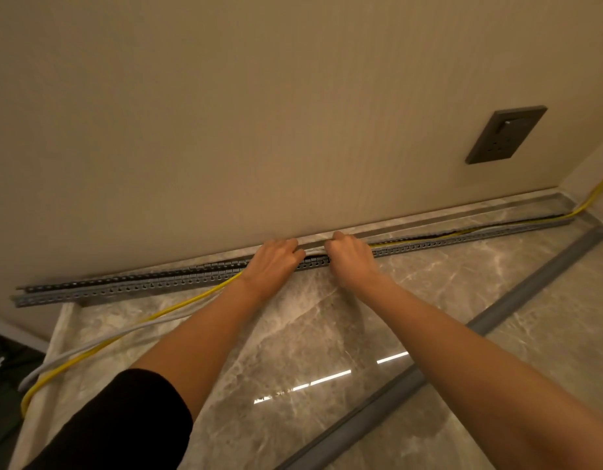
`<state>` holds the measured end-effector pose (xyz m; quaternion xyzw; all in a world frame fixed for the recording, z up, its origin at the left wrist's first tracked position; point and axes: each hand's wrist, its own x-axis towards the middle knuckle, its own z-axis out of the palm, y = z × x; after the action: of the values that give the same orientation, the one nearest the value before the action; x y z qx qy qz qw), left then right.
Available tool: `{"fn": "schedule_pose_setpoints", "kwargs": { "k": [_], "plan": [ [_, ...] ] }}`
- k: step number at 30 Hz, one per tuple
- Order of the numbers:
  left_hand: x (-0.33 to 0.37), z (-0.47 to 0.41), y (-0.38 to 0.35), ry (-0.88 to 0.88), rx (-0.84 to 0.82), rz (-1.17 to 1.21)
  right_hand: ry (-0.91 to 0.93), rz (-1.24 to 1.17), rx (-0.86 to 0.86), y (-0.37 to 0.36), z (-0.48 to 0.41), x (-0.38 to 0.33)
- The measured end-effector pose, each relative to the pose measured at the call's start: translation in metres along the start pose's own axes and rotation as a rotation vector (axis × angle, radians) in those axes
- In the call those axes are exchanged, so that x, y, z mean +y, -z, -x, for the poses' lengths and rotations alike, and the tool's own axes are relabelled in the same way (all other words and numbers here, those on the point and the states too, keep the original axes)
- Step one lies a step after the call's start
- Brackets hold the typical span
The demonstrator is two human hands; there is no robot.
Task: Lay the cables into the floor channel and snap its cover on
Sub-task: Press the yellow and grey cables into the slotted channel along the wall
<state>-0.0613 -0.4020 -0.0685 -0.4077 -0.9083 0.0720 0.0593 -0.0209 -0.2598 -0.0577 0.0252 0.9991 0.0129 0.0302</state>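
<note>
Pressing cables into channel point(130, 288) at mid-length, along foot of far wall point(225, 130). Channel: long grey slotted strip on marble floor point(293, 334), running from near-left to far-right corner. Yellow cable point(140, 322) and white cable point(100, 339) seated in right half, loose on floor to left, trailing off toward near-left edge. Short hump of white cable visible between hands, not yet down.

Handling, judged: cables light, limp, springy enough to lift back out; best taken just ahead of last seated point and fed down bit by bit. Channel walls thin, slotted, likely flexible; edges possibly sharp on fingers. Cover point(530, 288), long grey strip lying apart on floor to near right, appears stiff but bendable over its length; best held at one end and pressed on progressively.

Left hand point(274, 262): fingers curled down over channel, on or around cables; exact grip hidden. Right hand point(352, 257): closed in loose fist, fingertips tucked at channel, just beside left hand, apparently pinching cable; contact not fully visible. Dark socket plate point(505, 134) on wall, far right, not involved.
</note>
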Motion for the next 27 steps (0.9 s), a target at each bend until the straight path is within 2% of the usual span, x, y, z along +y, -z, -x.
{"fn": "schedule_pose_setpoints", "kwargs": {
  "k": [5, 12, 17, 19, 23, 27],
  "plan": [
    [0.007, 0.008, -0.005, -0.060, -0.041, -0.098, 0.071, 0.023, -0.026, -0.005, 0.007, -0.002],
    [0.004, 0.010, -0.004, -0.083, 0.011, -0.089, 0.097, -0.047, 0.024, -0.008, 0.010, 0.002],
    [-0.002, 0.009, -0.008, -0.068, 0.053, 0.031, 0.079, -0.160, -0.015, -0.011, 0.002, 0.011],
    [0.003, 0.007, -0.001, -0.080, 0.013, 0.048, 0.105, -0.144, -0.030, -0.013, 0.003, 0.015],
    [0.009, 0.001, -0.001, 0.055, -0.088, 0.039, 0.127, -0.118, -0.028, -0.017, 0.007, 0.015],
    [0.014, 0.001, -0.006, 0.042, 0.046, 0.078, 0.105, -0.140, -0.012, -0.018, 0.010, 0.015]
  ]
}}
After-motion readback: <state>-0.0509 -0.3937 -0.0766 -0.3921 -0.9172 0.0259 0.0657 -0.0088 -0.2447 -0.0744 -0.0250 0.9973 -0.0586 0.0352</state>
